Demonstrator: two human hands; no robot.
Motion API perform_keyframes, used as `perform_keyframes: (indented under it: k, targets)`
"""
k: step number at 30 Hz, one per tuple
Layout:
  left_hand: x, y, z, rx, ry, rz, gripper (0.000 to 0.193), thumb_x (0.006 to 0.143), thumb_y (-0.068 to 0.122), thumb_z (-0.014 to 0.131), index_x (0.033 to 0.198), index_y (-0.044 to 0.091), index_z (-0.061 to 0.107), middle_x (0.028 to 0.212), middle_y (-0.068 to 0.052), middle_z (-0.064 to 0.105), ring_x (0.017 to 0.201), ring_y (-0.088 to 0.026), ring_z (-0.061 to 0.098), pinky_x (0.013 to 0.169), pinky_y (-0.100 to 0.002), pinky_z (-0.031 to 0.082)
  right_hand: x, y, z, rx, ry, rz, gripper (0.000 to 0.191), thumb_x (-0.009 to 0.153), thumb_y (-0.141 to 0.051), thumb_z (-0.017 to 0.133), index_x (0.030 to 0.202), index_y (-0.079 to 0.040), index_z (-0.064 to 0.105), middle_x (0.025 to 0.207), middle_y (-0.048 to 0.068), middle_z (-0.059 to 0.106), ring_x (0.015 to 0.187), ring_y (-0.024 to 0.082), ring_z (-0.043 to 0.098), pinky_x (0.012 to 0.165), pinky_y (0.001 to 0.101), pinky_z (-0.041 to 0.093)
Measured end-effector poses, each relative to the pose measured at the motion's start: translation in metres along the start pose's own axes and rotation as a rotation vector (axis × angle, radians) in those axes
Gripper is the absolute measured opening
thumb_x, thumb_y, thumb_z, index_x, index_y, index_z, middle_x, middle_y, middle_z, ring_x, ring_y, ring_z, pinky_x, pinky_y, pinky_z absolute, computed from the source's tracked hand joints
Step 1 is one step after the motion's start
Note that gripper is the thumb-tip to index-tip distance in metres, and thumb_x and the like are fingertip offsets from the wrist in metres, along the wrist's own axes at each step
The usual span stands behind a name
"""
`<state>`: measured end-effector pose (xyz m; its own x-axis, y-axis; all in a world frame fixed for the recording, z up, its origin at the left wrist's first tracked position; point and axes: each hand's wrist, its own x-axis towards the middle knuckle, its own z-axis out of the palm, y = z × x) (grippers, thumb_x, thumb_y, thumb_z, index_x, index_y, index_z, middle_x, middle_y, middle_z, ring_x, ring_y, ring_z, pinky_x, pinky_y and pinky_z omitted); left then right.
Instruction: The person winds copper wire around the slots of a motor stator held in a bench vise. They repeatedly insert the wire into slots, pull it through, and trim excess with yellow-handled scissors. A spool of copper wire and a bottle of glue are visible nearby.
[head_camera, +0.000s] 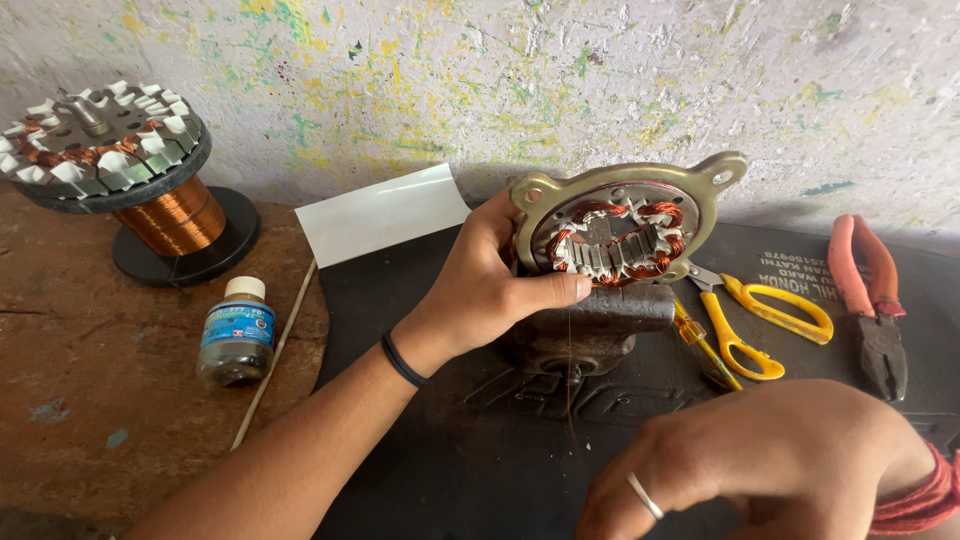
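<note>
Winding is judged in hand: the left hand (495, 290) clamps its fingers (560, 290) round the motor plate (625, 235) standing upright on the vise (590, 325), while the right hand (770, 460) pinches a fine wire (570, 370) below, which next needs steady tension.

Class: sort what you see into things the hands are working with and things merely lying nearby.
In use: stator with copper windings, held by left hand; thin wire near right hand.
Lying about: yellow scissors, pliers, small bottle, copper wire spool, white card.
</note>
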<state>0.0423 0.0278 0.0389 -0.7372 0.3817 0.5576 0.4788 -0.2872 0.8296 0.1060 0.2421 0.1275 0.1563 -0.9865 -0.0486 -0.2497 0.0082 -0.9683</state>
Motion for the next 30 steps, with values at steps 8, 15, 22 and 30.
perform_keyframes:
  k: [8, 15, 22, 30]
  targets:
    - [0.000, -0.002, 0.000, 0.032, 0.012, -0.013, 0.055, 0.082, 0.007, 0.086, 0.130, 0.005, 0.060, 0.121, -0.003, 0.068, 0.113, -0.011, 0.062, 0.103, -0.030, 0.053, -0.016, 0.016, -0.006, 0.100, -0.061, -0.052, 0.036, 0.095, -0.018, 0.063, 0.127, -0.002, 0.063, 0.106, 0.011, 0.075, 0.099, 0.024, 0.074, 0.088, 0.0326, 0.058]
    - [0.001, -0.003, 0.000, 0.049, -0.003, -0.003, 0.055, 0.082, 0.008, 0.085, 0.131, 0.005, 0.060, 0.122, -0.003, 0.068, 0.115, -0.013, 0.064, 0.106, -0.032, 0.055, -0.011, -0.003, 0.005, 0.061, 0.166, -0.035, 0.040, 0.091, -0.022, 0.072, 0.127, -0.006, 0.067, 0.100, 0.006, 0.080, 0.091, 0.018, 0.077, 0.082, 0.0309, 0.061]
    - [0.004, -0.006, 0.000, 0.076, -0.002, 0.007, 0.056, 0.082, 0.008, 0.085, 0.132, 0.002, 0.060, 0.126, -0.005, 0.070, 0.118, -0.014, 0.066, 0.108, -0.033, 0.055, 0.006, 0.023, 0.011, -0.198, 0.453, 0.428, 0.045, 0.089, -0.024, 0.079, 0.131, -0.009, 0.069, 0.105, 0.004, 0.080, 0.090, 0.015, 0.079, 0.080, 0.0296, 0.063]
    - [0.002, -0.006, -0.003, 0.012, -0.006, -0.008, 0.058, 0.084, 0.007, 0.084, 0.136, 0.003, 0.058, 0.124, -0.004, 0.069, 0.117, -0.012, 0.064, 0.107, -0.032, 0.054, 0.002, 0.024, 0.010, -0.240, 0.387, 0.283, 0.034, 0.096, -0.011, 0.066, 0.129, -0.004, 0.067, 0.113, 0.007, 0.077, 0.101, 0.018, 0.074, 0.086, 0.0313, 0.058]
